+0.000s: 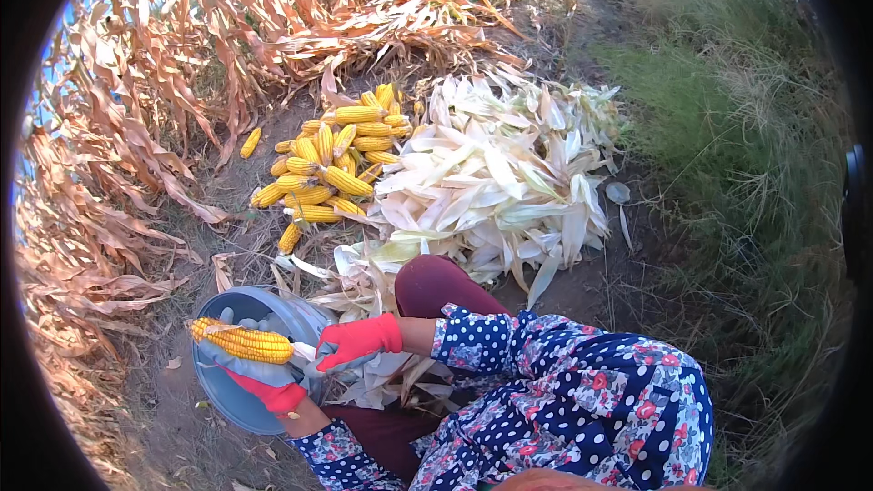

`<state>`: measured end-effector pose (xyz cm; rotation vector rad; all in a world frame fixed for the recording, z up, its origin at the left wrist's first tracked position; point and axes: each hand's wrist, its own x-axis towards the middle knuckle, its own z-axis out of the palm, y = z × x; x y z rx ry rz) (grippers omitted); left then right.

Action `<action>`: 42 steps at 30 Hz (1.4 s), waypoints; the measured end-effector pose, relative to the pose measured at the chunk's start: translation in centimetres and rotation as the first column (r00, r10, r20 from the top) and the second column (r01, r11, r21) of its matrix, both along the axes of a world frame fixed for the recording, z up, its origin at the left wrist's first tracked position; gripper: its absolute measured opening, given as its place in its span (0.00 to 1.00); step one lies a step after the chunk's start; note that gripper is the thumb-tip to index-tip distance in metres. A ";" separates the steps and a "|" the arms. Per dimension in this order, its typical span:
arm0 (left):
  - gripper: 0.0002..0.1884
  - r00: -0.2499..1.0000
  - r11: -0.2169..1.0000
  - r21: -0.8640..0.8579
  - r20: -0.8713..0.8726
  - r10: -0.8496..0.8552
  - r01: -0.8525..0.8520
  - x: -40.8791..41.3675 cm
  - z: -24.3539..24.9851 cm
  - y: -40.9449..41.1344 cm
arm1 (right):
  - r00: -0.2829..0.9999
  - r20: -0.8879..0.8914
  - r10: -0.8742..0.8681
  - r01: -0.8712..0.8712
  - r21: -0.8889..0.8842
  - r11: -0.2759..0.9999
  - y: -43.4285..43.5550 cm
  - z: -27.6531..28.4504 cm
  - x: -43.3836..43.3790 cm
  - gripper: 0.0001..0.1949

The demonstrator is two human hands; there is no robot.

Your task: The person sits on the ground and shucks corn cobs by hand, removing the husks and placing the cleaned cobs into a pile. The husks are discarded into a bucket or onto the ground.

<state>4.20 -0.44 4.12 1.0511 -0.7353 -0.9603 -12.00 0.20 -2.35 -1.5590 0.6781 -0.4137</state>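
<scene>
My left hand (266,378), in a red and grey work glove, holds a husked yellow ear of corn (249,344) over the mouth of a grey-blue plastic bucket (228,399). Grey glove fingertips show behind the ear. At the ear's near end, my right hand (354,343), gloved alike, is closed on a pale piece of husk (303,352). Its fingertips are partly hidden. The bucket stands close in front of me, and most of its inside is covered by the ear and gloves.
Beyond the bucket lies a heap of husked yellow ears (327,164), beside a large pile of pale corn husks (491,170). One ear (250,143) lies apart on the soil. Dry corn stalks (136,82) stand at left; green grass (723,123) grows at right.
</scene>
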 end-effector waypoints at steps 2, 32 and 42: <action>0.39 0.999 0.999 0.019 0.011 -0.048 0.048 -0.4 0.1 -1.2 | 0.993 -0.108 0.040 -0.051 -0.104 0.993 -2.3 -0.9 0.4 0.26; 0.25 0.988 0.992 0.097 0.135 0.072 -0.086 -1.0 -3.9 -4.0 | 0.422 0.807 -0.414 -0.146 0.511 0.847 -6.7 0.1 5.6 0.35; 0.28 0.766 0.977 -0.173 0.609 0.204 -0.123 -1.2 -4.0 -3.9 | 0.648 0.552 -0.525 0.172 0.566 0.806 -5.5 -0.4 5.8 0.30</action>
